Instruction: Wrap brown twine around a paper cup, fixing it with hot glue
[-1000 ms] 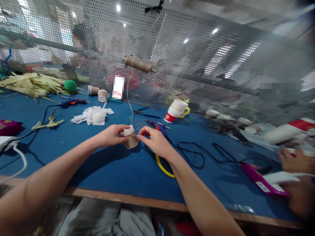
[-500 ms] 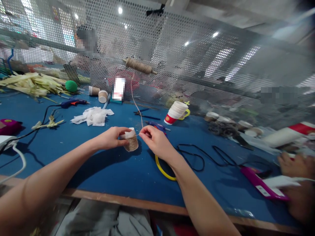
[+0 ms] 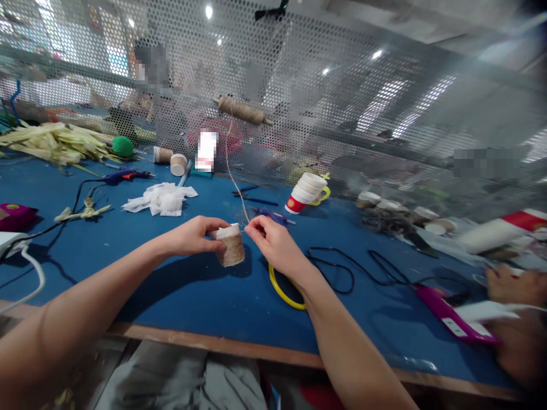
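My left hand (image 3: pixel 200 235) grips a small paper cup (image 3: pixel 232 250) from its left side, thumb and fingers closed on it. Brown twine covers much of the cup's wall, and a white band shows at the top. To the right of the cup, my right hand (image 3: pixel 267 238) pinches the twine (image 3: pixel 237 191) between thumb and fingertips. That strand runs up to a twine roll (image 3: pixel 241 110) mounted on the perforated screen. Behind my right hand lies a blue glue gun (image 3: pixel 273 216), partly hidden. A yellow ring (image 3: pixel 284 293) shows under my right wrist.
White cloth (image 3: pixel 161 199) and another glue gun (image 3: pixel 128 176) lie to the left. Stacked paper cups (image 3: pixel 306 192) stand behind my right hand. A purple power strip (image 3: pixel 453 319) with black cable sits at right, near another person's hand (image 3: pixel 515 285). The perforated screen (image 3: pixel 299 74) bounds the back.
My left hand has shifted the cup slightly right, and the cup has turned so more of its white top band shows. My right hand still pinches the twine close by.
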Available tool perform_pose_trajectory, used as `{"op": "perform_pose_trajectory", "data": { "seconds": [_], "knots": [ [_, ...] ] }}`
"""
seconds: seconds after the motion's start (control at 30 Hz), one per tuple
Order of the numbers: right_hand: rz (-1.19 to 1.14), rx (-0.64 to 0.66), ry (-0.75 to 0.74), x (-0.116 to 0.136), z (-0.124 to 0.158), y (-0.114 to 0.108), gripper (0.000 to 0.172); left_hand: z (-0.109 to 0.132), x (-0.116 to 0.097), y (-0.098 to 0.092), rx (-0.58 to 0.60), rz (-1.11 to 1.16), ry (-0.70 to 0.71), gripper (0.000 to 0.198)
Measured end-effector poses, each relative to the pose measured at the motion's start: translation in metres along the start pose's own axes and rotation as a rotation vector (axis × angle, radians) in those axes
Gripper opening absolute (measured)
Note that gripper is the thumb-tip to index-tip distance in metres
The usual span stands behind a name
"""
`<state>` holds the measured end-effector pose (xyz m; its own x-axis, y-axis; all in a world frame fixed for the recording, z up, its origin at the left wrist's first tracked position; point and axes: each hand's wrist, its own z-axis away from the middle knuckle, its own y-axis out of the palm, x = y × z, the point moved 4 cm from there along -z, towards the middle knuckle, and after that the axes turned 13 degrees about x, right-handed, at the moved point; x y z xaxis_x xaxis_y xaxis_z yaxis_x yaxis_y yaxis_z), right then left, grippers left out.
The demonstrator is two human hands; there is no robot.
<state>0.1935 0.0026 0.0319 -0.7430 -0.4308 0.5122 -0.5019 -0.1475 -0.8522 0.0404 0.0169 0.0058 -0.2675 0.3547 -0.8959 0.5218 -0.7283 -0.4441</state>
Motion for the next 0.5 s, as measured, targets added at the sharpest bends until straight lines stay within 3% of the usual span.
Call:
{"op": "perform_pose_trajectory", "data": {
  "seconds": [0.5],
  "knots": [
    [-0.053, 0.060, 0.018, 0.0021, 0.0065, -0.0025, 0.018, 0.0020, -0.0022, -0.0016, -0.011, 0.010, 0.033, 0.041]
  ]
}}
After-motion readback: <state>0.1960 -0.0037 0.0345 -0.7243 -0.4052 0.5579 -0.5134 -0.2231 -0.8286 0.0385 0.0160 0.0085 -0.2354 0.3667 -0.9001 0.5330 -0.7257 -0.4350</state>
